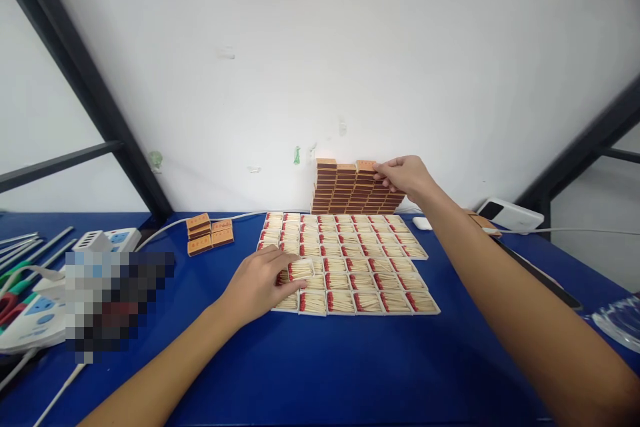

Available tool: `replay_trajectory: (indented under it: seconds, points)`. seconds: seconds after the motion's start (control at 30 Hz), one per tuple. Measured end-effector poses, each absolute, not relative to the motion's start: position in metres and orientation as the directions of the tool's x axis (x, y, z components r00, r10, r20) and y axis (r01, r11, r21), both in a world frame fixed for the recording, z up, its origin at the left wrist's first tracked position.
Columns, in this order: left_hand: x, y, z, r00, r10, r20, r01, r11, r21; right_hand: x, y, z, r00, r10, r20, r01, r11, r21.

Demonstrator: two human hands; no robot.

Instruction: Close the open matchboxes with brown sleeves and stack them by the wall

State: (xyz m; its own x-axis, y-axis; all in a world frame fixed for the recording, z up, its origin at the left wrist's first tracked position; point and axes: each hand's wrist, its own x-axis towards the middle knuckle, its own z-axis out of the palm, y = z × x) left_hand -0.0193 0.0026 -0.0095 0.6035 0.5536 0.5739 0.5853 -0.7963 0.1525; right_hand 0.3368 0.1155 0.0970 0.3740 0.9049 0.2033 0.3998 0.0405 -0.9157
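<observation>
On the blue table (350, 373), a match tray (300, 269), long axis left-to-right, is being gripped by the curled left hand (255, 287) at the grid's (370, 260) near-left corner, while beyond and rightward a sleeve (366, 165) atop the wall-side stack (345, 192) is being pinched by the right hand (406, 177)

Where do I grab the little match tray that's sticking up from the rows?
The small white tray of red-tipped matches sits tilted above tightly packed neighbouring trays. Probably pinch its raised rim from above at the left end, where the left hand holds it.
</observation>
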Motion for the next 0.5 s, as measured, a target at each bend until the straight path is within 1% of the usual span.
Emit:
replay_trajectory:
  seconds: [0.2,0.33,0.43,0.47,0.5]
  points:
    - [-0.019,0.002,-0.011,0.615,0.556,0.558,0.588,-0.796,0.145,0.334,0.113,0.098,0.353,0.910,0.219,0.395,0.067,-0.916]
    - [-0.020,0.003,-0.012,0.619,0.560,0.550,0.592,-0.794,0.142,0.333,0.104,0.097,0.373,0.898,0.233,0.366,0.088,-0.926]
    - [-0.019,0.002,-0.011,0.610,0.562,0.559,0.590,-0.793,0.153,0.328,0.084,0.083,0.404,0.849,0.342,0.451,0.140,-0.881]
    - [-0.018,0.001,-0.011,0.603,0.564,0.564,0.588,-0.792,0.164,0.323,0.073,0.075,0.392,0.842,0.371,0.489,0.152,-0.859]
    - [-0.016,-0.001,-0.010,0.596,0.566,0.569,0.585,-0.792,0.176,0.316,0.059,0.067,0.346,0.861,0.372,0.506,0.162,-0.847]
